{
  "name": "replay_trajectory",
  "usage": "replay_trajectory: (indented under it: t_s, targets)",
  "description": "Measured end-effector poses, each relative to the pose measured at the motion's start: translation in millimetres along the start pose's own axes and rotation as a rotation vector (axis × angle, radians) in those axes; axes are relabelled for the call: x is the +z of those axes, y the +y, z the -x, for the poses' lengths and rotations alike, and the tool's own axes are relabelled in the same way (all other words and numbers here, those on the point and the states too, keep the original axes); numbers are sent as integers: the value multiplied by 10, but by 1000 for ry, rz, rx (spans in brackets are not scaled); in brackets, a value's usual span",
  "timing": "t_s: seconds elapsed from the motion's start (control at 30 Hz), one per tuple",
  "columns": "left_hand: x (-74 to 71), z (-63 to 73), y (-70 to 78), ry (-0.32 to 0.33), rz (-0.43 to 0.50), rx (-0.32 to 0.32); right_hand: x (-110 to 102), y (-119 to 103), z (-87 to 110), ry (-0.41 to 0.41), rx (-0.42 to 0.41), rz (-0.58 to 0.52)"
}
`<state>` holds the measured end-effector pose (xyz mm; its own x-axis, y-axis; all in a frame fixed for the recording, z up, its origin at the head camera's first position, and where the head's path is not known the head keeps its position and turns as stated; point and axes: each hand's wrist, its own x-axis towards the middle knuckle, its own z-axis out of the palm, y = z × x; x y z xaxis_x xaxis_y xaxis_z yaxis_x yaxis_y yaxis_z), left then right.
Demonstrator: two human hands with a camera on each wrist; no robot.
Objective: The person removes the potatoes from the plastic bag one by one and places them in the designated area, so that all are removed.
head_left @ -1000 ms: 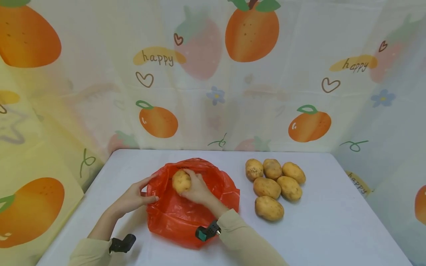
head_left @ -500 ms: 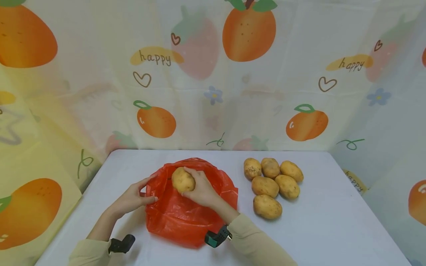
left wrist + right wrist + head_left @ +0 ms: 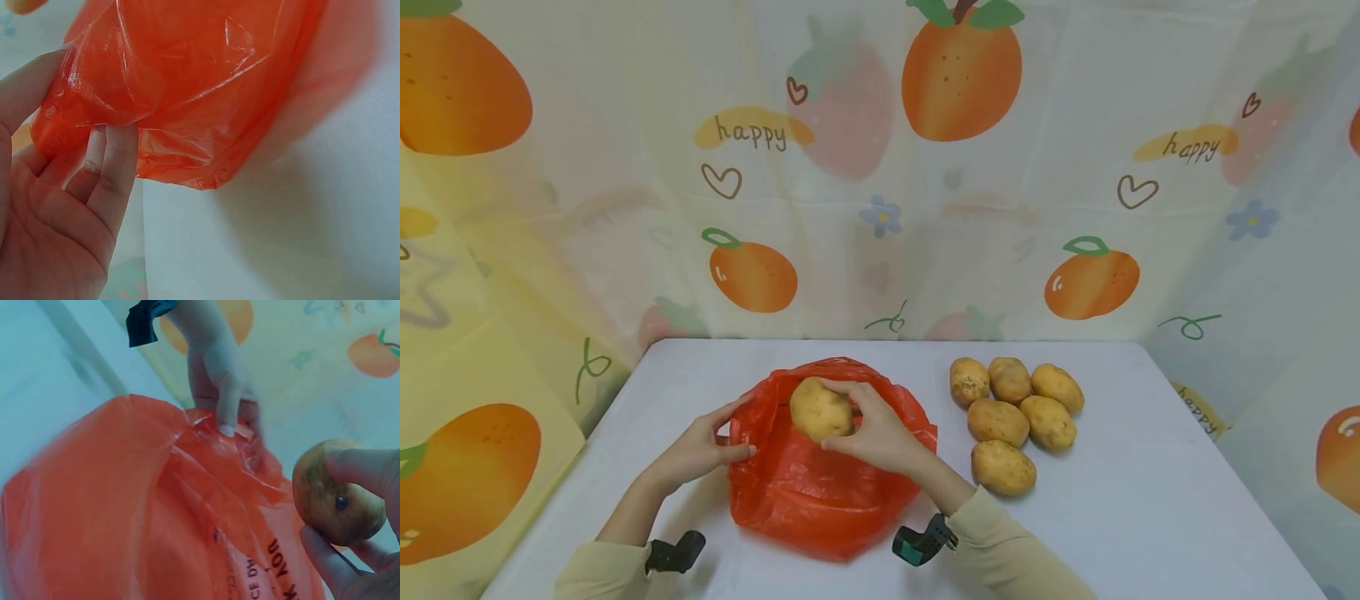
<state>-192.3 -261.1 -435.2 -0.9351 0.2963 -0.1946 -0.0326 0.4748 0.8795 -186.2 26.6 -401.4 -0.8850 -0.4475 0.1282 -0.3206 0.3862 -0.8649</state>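
A red plastic bag (image 3: 808, 508) lies with its mouth open on the white table. My left hand (image 3: 700, 448) grips its left rim, and the left wrist view shows the fingers (image 3: 119, 162) on one side of the film and the thumb on the other. Above the bag's mouth, my right hand (image 3: 880, 433) holds a potato (image 3: 818, 410) between thumb and fingers. Up close in the right wrist view, this potato (image 3: 334, 494) has a dark spot on its skin. Printed letters show on the bag; its contents are hidden.
Several loose potatoes (image 3: 1000, 422) lie in a cluster right of the bag. The white table (image 3: 1112, 517) backs onto a fruit-patterned cloth (image 3: 880, 250). A dark camera is strapped to each wrist.
My right hand has drawn slightly to the right with the potato, its forearm shifting further right. My left hand stays on the bag's rim.
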Motion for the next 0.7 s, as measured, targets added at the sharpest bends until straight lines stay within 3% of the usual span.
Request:
replay_trajectory:
  t_s: [0.2, 0.33, 0.7]
  targets:
    - [4, 6, 1, 4, -12, 13, -137, -5, 85, 2, -53, -5]
    - [5, -2, -5, 5, -21, 22, -247, 22, 132, 11, -74, -63]
    - [8, 3, 7, 13, -36, 20, -655, 155, 328, 29, -48, -135]
